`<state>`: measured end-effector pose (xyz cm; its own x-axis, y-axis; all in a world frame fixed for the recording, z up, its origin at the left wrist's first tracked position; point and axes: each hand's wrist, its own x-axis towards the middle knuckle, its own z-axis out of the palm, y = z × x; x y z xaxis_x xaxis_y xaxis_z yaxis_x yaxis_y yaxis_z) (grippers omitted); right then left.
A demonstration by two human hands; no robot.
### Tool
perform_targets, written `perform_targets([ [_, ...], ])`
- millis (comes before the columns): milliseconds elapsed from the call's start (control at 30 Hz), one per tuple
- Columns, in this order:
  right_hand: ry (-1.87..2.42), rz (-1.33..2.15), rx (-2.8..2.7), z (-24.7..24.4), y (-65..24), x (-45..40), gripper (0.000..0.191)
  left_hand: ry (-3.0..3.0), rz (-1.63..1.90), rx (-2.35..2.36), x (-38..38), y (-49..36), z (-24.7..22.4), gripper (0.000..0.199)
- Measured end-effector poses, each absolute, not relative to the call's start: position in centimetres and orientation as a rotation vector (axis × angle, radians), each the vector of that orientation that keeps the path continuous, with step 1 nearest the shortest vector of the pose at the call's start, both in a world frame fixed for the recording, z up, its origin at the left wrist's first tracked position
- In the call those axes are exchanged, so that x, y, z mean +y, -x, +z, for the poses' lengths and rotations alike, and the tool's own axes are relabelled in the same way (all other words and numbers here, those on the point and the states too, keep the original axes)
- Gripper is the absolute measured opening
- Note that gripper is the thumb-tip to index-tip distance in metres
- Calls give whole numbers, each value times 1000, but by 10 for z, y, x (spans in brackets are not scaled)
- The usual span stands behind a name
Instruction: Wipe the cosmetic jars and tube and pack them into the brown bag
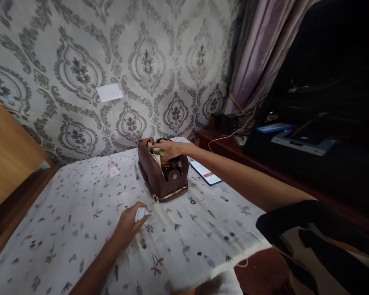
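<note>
A brown leather-look toiletry bag (152, 166) stands with its top unzipped on a white patterned cloth (89, 205). My right hand (169, 150) reaches into the opening from the right, its fingers curled among the contents. What those fingers grip is hard to make out. Small items, one of them pale (157, 159), show inside below the hand. Nearer to me, in front of the bag, my left hand (130, 221) is closed around a small white wad (140, 214) that looks like crumpled tissue or cloth. The wad is partly covered by the fingers.
A phone (206, 173) with a lit screen lies right of the bag. To the left of the bag is a pink-and-white packet (113, 168). A wooden board (12, 151) stands at far left; a dark television (322, 90) and a cable (230, 135) are at right.
</note>
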<state>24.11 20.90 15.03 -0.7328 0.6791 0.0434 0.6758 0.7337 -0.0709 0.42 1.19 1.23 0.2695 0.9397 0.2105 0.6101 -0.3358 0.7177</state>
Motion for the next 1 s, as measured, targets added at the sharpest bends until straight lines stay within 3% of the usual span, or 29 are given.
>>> perform_targets([
  [233, 1105, 56, -2876, 149, -241, 212, 50, -2062, 820, 1383, 13, -2, 10, 28],
  [533, 968, 73, -2851, 142, -234, 218, 66, -2083, 783, 1406, 12, -4, 12, 27],
  [1000, 885, 121, -2786, 136, -241, 223, 54, -2089, 774, 1362, 14, -1, 7, 27],
])
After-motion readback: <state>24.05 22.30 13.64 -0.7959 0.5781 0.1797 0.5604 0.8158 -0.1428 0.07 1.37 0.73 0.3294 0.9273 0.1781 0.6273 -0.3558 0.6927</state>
